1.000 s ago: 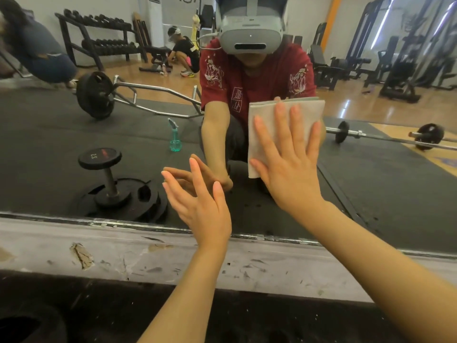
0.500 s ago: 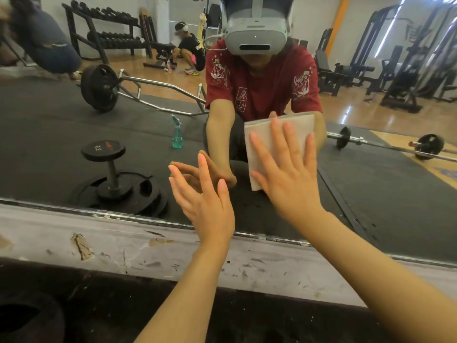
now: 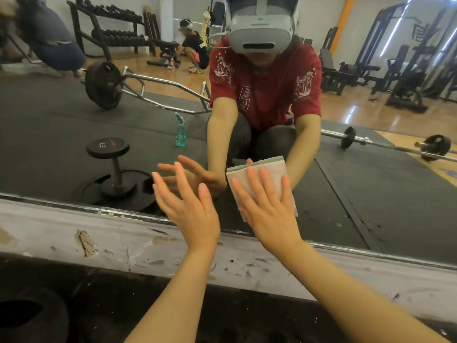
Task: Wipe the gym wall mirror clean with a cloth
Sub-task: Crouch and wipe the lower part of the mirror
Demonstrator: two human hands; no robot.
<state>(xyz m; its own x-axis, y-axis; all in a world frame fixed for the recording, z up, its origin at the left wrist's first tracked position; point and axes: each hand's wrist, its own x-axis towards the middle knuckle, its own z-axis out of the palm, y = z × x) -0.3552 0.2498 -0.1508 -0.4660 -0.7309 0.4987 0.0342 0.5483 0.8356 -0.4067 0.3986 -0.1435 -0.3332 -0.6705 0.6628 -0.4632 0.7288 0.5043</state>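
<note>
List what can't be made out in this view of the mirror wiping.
Head view only:
- Cloth: its lower part is hidden behind the right hand pressing it to the mirror.
- Left hand: whether its fingertips touch the glass cannot be told.
- Person at top left: motion-blurred and cut off by the edge.
- Dumbbell label: too small to read.
- Smears on the glass: none can be made out.
</note>
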